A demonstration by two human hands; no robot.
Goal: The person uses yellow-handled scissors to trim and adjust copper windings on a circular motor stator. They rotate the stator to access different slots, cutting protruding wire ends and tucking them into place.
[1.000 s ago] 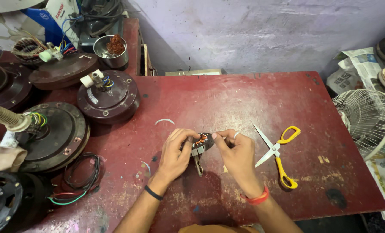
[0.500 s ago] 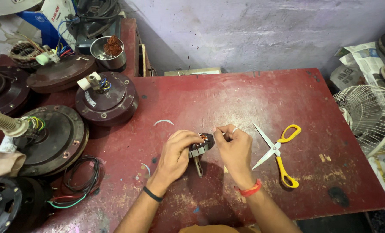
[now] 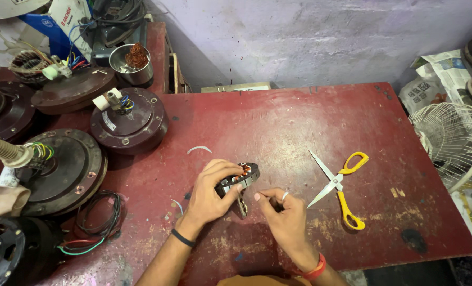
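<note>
On the red counter (image 3: 299, 116), near its front edge, the left hand (image 3: 210, 191) grips a small stator (image 3: 242, 175) (copper windings showing). Just beside it, the right hand (image 3: 279, 212) pinches something too small to tell; scissors (image 3: 338, 186) lie open nearby.

A worn red table (image 3: 310, 116), its paint scuffed and chipped along the near edge, stands against a rough, pale violet plastered wall (image 3: 320, 37). Even, soft light falls across the scene. Newspaper sheets (image 3: 437, 79) and a white wire fan guard (image 3: 450, 140) lie beyond the table's right side.
</note>
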